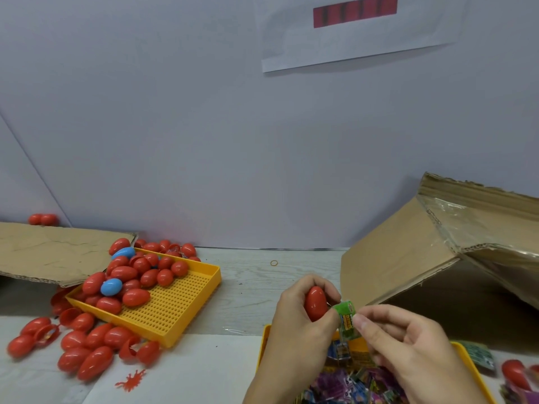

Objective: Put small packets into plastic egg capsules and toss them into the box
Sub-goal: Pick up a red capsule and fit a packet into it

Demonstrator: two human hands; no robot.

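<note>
A left hand (294, 313) grips an upright red egg capsule (316, 303) — the right hand (408, 342) pinches a green packet (346, 317) touching its right side.

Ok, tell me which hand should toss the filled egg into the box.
Probably the left hand: it already grips the red plastic egg capsule, while the right hand pinches the green packet.

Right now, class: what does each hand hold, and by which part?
Left hand grips a red egg capsule round its middle; right hand pinches a green packet at its edge.
</note>
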